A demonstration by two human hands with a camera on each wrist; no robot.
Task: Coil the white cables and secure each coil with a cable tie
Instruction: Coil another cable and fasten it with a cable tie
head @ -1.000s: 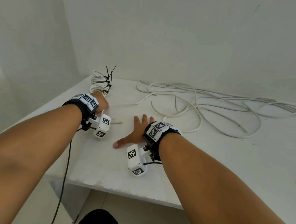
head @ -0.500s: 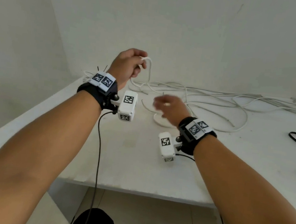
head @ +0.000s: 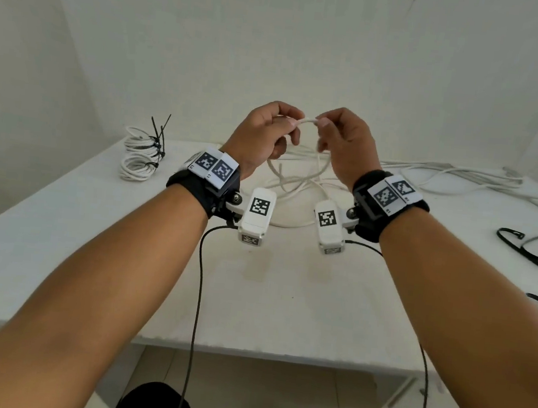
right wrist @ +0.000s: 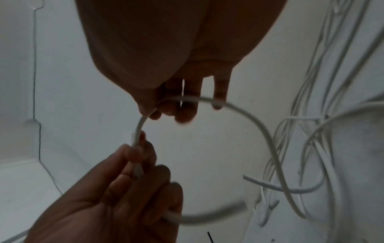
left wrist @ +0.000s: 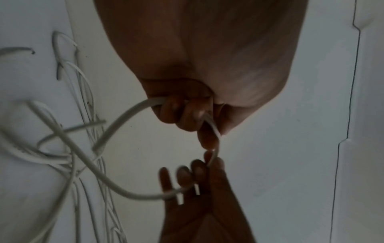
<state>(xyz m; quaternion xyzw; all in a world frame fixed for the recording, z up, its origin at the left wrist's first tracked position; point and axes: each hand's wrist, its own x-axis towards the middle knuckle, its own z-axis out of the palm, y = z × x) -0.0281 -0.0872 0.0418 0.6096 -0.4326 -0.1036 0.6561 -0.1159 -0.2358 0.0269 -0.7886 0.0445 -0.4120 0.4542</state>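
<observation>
Both hands are raised above the white table (head: 57,248) and hold one white cable (head: 306,120) between them. My left hand (head: 265,133) grips the cable (left wrist: 129,111) in curled fingers, near its end. My right hand (head: 340,141) pinches the same cable (right wrist: 139,126) a short way along, with the rest (right wrist: 259,128) looping down to the table. More loose white cables (head: 456,177) lie tangled at the back of the table. Two coils (head: 138,157) bound with black cable ties lie at the back left.
Loose black cable ties (head: 522,245) lie near the table's right edge. Black leads (head: 197,296) hang from the wrist cameras over the table's front edge. White walls close in behind and at the left.
The left hand lifted a cable end off the table and rose to the middle. The right hand left the table top, came up and took hold of the same cable.
</observation>
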